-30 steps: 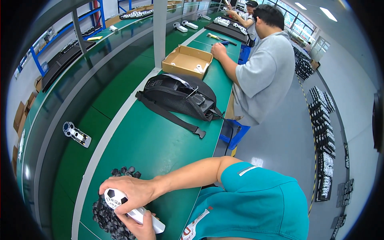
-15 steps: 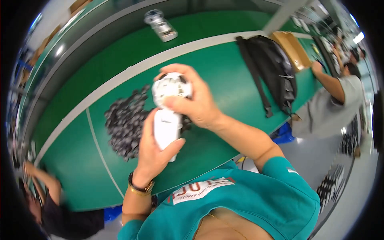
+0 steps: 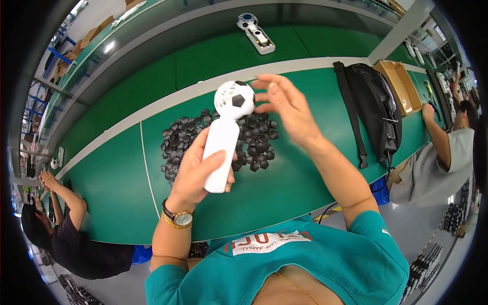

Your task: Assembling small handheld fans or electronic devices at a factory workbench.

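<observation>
My left hand (image 3: 190, 175) is wrapped around the handle of a white handheld fan (image 3: 222, 145) whose round head is patterned like a football with black pentagons. The fan stands nearly upright, its head away from me. Just right of that head, my right hand (image 3: 291, 109) is open, fingers spread; whether the fingertips touch the head I cannot tell. Under and around the fan, a pile of black pentagon-shaped pieces (image 3: 175, 145) lies on the green table (image 3: 112, 203). Part of the pile is hidden by the fan and my left hand.
A similar fan (image 3: 259, 40) lies on the green surface beyond the pale ledge (image 3: 300, 63). To the right are a black bag (image 3: 373, 104) and a cardboard tray (image 3: 399, 89). People work at the table on the right (image 3: 429, 168) and left (image 3: 84, 254).
My right hand has let go of the fan's head and moved right, its fingers opening. The fan, still in my left hand, has turned, so a black pentagon shows on its head.
</observation>
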Demonstrator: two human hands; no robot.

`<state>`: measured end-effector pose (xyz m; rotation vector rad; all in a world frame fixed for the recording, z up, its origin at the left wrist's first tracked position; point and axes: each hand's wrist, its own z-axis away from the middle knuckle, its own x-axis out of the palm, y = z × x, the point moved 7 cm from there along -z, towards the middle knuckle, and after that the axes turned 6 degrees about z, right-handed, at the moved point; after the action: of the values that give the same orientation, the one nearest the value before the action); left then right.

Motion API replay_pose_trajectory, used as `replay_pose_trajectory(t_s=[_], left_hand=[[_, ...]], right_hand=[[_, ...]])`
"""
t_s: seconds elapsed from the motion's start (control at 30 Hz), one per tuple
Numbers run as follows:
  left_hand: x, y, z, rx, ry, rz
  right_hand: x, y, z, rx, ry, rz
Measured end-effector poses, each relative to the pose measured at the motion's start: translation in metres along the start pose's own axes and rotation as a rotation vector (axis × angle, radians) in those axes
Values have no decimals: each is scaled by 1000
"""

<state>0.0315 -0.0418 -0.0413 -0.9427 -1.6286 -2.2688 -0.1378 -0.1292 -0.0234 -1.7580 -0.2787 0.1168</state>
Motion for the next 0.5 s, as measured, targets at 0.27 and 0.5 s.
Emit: replay_pose_trajectory(t_s=[0.27,0.5], left_hand=[[-57,50,-43,77,199,-66],[-107,91,-133,217,284,-349]], right_hand=[[-69,63,0,102,180,165],[-56,76,2,90,89,381]])
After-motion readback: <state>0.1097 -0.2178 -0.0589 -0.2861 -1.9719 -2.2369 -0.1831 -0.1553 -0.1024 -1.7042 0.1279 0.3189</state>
